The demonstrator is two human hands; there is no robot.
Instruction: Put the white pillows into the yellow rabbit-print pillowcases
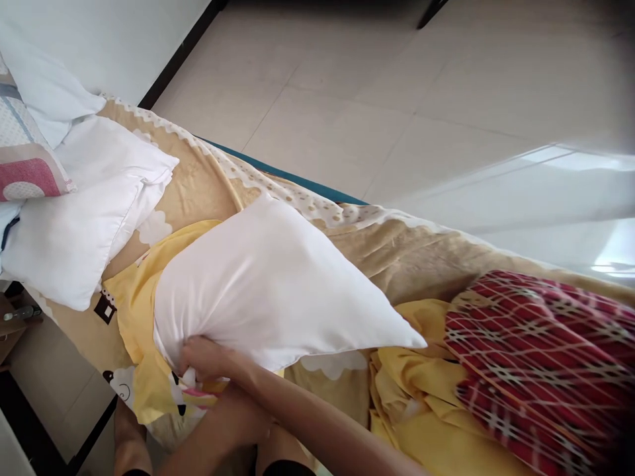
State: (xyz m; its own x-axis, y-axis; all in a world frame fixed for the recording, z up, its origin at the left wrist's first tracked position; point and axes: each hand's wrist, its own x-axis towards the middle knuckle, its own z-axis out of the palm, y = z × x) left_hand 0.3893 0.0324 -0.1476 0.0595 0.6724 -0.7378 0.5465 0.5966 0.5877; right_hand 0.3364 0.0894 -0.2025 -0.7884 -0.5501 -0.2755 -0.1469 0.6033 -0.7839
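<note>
A white pillow [278,284] lies across the bed, its near end partly inside a yellow pillowcase [136,311] with cartoon prints. My right hand [208,360] reaches in from the lower right, and its fingers are closed on the pillow's near corner. Just below it, my left hand [238,416] is closed on the bunched edge of the pillowcase; its fingers are mostly hidden under my right wrist.
A tan sheet [397,254] covers the bed. Two bare white pillows [74,225] and a pink patterned pillow [24,165] are stacked at the left end. A red checked blanket [536,357] and more yellow cloth [411,383] lie at the right. Beyond the bed is tiled floor [377,92].
</note>
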